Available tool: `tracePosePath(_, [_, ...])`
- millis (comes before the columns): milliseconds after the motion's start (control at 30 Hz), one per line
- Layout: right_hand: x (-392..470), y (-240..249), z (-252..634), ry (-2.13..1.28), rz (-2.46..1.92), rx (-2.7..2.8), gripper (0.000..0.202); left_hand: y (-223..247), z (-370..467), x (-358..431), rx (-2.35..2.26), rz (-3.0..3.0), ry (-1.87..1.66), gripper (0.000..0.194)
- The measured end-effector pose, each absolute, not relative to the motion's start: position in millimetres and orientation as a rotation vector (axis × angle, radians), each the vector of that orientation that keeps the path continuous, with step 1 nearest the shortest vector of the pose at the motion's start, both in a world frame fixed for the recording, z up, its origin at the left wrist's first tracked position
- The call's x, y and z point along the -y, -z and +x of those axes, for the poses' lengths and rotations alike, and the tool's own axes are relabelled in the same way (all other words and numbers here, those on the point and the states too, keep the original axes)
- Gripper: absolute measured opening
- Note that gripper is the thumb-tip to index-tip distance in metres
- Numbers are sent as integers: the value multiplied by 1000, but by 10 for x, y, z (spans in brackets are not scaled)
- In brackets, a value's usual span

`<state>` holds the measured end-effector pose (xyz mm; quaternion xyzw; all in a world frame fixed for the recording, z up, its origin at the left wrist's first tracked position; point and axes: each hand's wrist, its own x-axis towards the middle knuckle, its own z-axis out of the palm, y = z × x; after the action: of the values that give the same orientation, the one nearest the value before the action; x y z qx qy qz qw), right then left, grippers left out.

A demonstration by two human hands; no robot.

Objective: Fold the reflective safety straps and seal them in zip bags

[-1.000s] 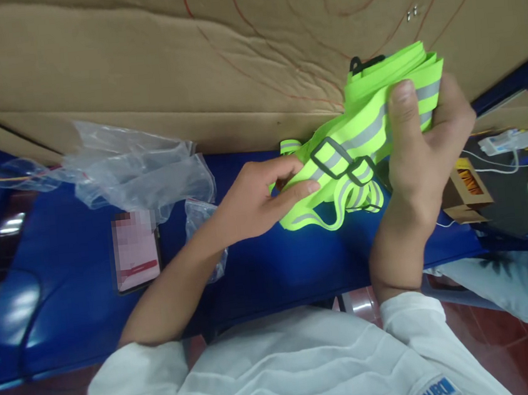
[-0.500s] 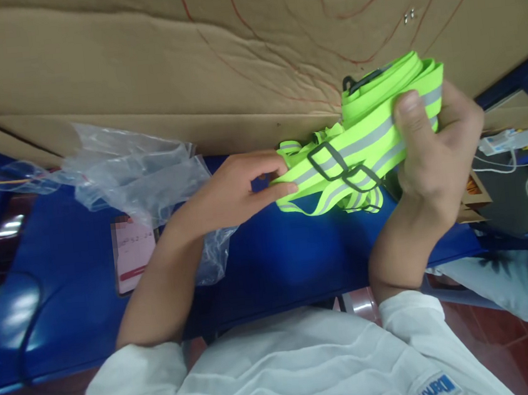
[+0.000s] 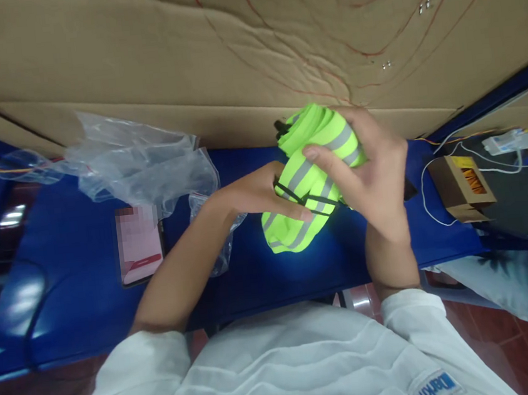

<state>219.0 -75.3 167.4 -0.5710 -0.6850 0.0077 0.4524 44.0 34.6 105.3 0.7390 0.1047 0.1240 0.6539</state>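
Between both hands is a bundle of neon-yellow reflective straps (image 3: 306, 171) with grey stripes and black plastic buckles, folded into a compact bunch over the blue table. My left hand (image 3: 270, 193) grips its lower left part near the black buckles, the thumb lying across the front. Wrapped round the upper right side is my right hand (image 3: 367, 171), its thumb pressed on the front of the folds and its other fingers hidden behind. A black buckle end pokes out at the bundle's upper left.
Clear plastic bags (image 3: 147, 166) lie on the blue table (image 3: 272, 278), beside a phone (image 3: 140, 245) at left. A small cardboard box (image 3: 460, 183) and white cables are at right. A cardboard sheet (image 3: 136, 60) with red lines rises behind. Someone's light-coloured trouser leg (image 3: 504, 285) shows at lower right.
My right hand has moved left and down, bringing its folded strap end against the rest. The stretched straps are now a compact bundle, and my left hand has shifted slightly.
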Motion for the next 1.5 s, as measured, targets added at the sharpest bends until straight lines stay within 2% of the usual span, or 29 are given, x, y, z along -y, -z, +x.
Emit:
tracePosePath(67, [749, -1677, 2242, 17, -1410, 1637, 36, -1091, 434, -329, -278, 1672, -261, 37])
tracePosePath(133, [745, -1681, 2282, 58, -1413, 1598, 37, -1106, 446, -300, -325, 1640, -281, 33])
tracePosePath(367, [695, -1638, 2310, 154, -1452, 1620, 40, -995, 589, -163, -235, 1341, -259, 40])
tracePosePath(500, [703, -1632, 2295, 238, -1489, 1592, 39, -988, 593, -191, -276, 1424, -354, 44])
tracePosePath(600, [703, -1628, 2275, 1, -1416, 1543, 36, -1042, 477, -329, -364, 1662, -404, 34])
tracePosePath(733, [593, -1558, 2291, -483, -1281, 1455, 34, -1198, 268, -427, -291, 1849, -452, 29])
tracePosePath(867, [373, -1404, 2333, -1019, -1149, 1401, 39, -1325, 181, -321, -259, 1876, -400, 29])
tracePosePath(1000, [189, -1277, 2368, -1251, -1159, 1434, 55, -1346, 198, -281, -214, 1775, -379, 31])
tracePosePath(1100, [179, -1287, 2424, -1187, -1198, 1443, 66, -1368, 172, -342, -214, 1807, -336, 28])
tracePosePath(1267, [318, -1351, 2446, -986, -1229, 1529, 65, -1393, 131, -408, -253, 1943, -287, 29])
tracePosePath(1500, [237, -1232, 2255, -703, -1328, 1598, 58, -1273, 249, -385, -148, 1817, -522, 31])
